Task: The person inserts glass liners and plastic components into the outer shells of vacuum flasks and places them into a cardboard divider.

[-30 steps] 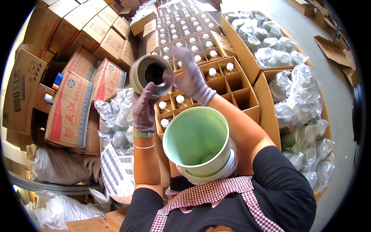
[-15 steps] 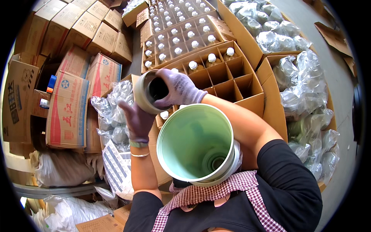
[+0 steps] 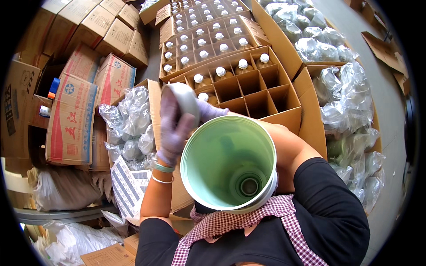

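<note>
Left gloved hand (image 3: 174,128) and right gloved hand (image 3: 208,111) both clasp round grey tape roll (image 3: 183,101), fingers closed, at 12 o'clock above pale green plastic funnel (image 3: 228,162); judged mid-handling; next move needs steady grip.

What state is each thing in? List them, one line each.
Left hand: gloved, gripping the roll.
Right hand: gloved, on the roll's far side, mostly hidden.
Roll: held up, tilted, over the carton.
Green bucket: open, empty, tucked against the chest.
Divided carton: flaps open, partly filled; near cells empty.
Bottles: upright, capped white.
Printed boxes: closed, stacked.
</note>
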{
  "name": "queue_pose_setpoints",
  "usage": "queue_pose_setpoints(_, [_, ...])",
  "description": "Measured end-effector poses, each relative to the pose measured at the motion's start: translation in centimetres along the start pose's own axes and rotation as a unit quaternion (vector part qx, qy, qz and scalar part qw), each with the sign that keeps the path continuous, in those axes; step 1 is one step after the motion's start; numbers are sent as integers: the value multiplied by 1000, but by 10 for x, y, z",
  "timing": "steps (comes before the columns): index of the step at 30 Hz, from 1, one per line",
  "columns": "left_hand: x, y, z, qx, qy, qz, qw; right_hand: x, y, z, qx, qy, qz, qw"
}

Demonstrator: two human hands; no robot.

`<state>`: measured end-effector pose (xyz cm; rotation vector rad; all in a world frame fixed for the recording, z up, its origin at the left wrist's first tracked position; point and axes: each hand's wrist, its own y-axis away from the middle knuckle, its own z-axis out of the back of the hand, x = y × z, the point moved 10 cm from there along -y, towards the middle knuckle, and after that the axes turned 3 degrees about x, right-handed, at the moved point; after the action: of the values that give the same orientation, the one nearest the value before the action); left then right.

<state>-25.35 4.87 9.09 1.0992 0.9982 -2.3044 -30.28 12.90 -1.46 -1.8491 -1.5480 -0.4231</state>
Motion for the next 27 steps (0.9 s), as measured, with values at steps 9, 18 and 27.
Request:
queue_pose_setpoints(9, [58, 25, -4, -43, 284, 172, 942, -17, 13, 24, -95, -280, -207, 933])
queue_pose_setpoints(18, [-14, 19, 44, -168, -276, -178, 929, 44, 0, 4, 31, 162, -132, 977])
queue_pose_setpoints(27, [-1, 51, 45, -261, 661, 39, 702, -66, 9, 76, 217, 899, -253, 283])
